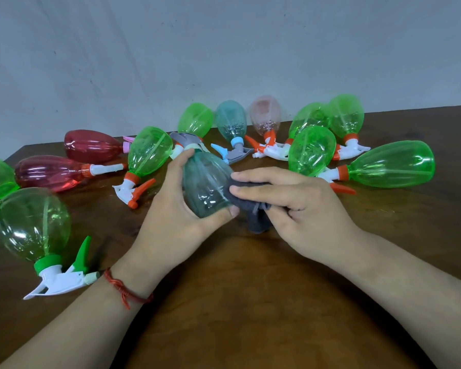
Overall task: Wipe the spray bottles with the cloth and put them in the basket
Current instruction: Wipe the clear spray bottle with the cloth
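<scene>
We hold a translucent teal plastic spray bottle (205, 185) above the brown wooden bench (237, 302).
The fingers of our left hand (176, 209) curl round it; those of our right hand (298, 206) pinch the dark grey cloth (241, 199) against its side.

Setting: painted wall behind a wooden worktop.

The wall (224, 35) is plain and pale grey-blue with a matte finish. It carries a few small dark specks and faint scuff marks. It fills the upper part of the view and stands directly behind the far edge of the worktop (250, 302). The worktop is dark brown wood with visible grain and a semi-gloss surface. A lighter reddish-brown zone lies in the near centre. The far left corner of the worktop is in view. Lighting is even and diffuse, giving soft shadows and dull highlights on the wood.
</scene>
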A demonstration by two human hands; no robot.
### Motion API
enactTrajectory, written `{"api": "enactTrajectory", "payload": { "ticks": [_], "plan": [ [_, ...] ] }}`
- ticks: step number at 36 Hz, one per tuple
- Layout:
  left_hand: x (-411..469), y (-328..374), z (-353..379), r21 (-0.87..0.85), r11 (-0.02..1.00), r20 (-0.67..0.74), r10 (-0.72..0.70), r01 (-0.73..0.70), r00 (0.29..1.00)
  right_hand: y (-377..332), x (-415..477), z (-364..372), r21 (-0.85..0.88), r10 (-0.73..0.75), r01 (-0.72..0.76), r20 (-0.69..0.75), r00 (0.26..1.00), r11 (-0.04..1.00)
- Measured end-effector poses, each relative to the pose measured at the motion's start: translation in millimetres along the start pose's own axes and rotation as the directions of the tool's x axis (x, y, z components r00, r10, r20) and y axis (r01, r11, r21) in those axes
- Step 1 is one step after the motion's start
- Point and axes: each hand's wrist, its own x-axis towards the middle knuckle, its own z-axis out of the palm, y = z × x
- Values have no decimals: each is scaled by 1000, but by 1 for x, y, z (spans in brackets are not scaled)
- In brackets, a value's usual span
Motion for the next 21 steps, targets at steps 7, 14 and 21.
{"api": "enactTrajectory", "payload": {
  "ticks": [7,14,21],
  "plan": [
    [-2,4,2,-19,1000,34,6,-5,999,4,-2,3,-7,15,-16,-37,999,1000],
    [-5,7,2,55,997,152,41,-50,987,9,2,3,96,180,-175,-46,983,980],
    [-9,9,4,12,993,310,109,-119,945,20,6,1,209,303,-288,-44,952,935]
  ]
}}
